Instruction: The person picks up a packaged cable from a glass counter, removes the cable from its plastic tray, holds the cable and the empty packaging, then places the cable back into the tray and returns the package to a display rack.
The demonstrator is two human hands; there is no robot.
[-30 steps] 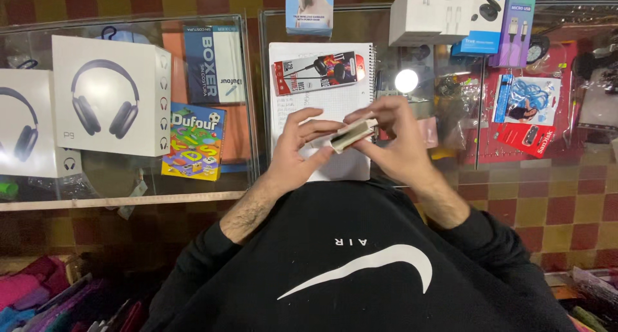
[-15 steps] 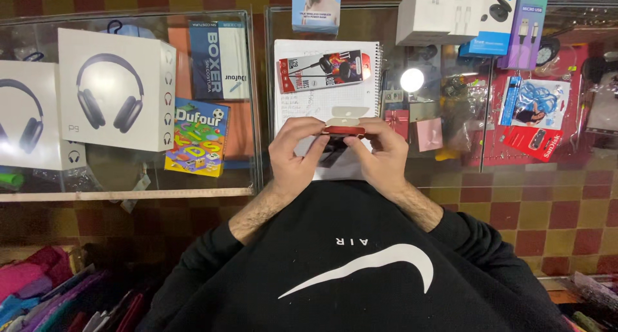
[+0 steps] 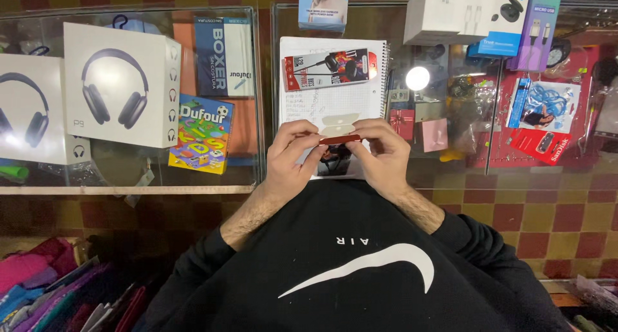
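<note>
Hands pinch small red carton (image 3: 340, 139) edge-on above open notebook (image 3: 331, 103) on glass table (image 3: 129, 177): left hand (image 3: 293, 155) grips left end, right hand (image 3: 385, 153) grips right end. Carton looks light, thin cardboard, easily crushed, white flap raised; best held by end corners, light pressure.

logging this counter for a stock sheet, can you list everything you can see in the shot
small flat box: 1, red edge with white flap, held between both hands over the notebook
spiral notebook: 1, white, on the glass counter centre
earphone pack: 1, red and black, lying on the notebook's top
headphone boxes: 2, white, left on the glass
colourful box: 1, multicoloured, right of the headphone boxes
blue box: 1, above the colourful one
white charger boxes: about 2, top right
pink small box: 1, right of the hands
left hand: 1, grip on the flat box's left end
right hand: 1, grip on its right end
</note>
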